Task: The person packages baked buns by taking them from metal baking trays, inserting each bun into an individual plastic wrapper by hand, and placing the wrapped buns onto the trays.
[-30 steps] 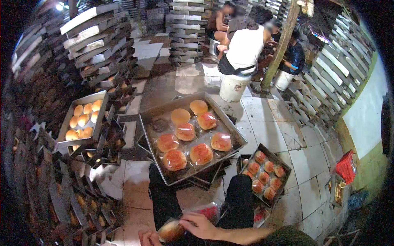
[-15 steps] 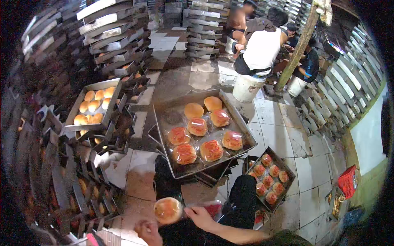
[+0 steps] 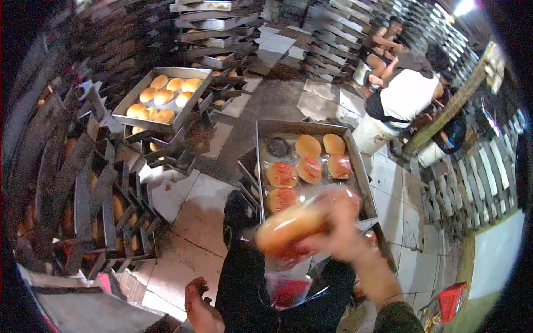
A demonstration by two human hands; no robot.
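Observation:
My right hand [image 3: 338, 236], blurred by motion, grips a bun in a clear wrapper [image 3: 291, 227] above the near edge of the metal tray [image 3: 257, 161]. On that tray lie wrapped buns with red print [image 3: 282, 175] and two plain buns [image 3: 308, 146] at the back. My left hand [image 3: 201, 305] is low by my left leg, fingers apart and curved, holding nothing. Clear wrappers with red print [image 3: 288, 289] lie on my lap between my thighs.
At the left, a tray of plain buns [image 3: 162, 97] tops a stack of trays. More stacked trays [image 3: 216, 25] rise behind. A person in a white top [image 3: 410, 94] sits on a white bucket [image 3: 373, 135], near a wooden post [image 3: 452, 105]. A red basket [image 3: 451, 301] stands lower right.
My right hand has lifted the wrapped bun up and right, over the tray. My left hand stays low, apart from the bun. The view has turned left.

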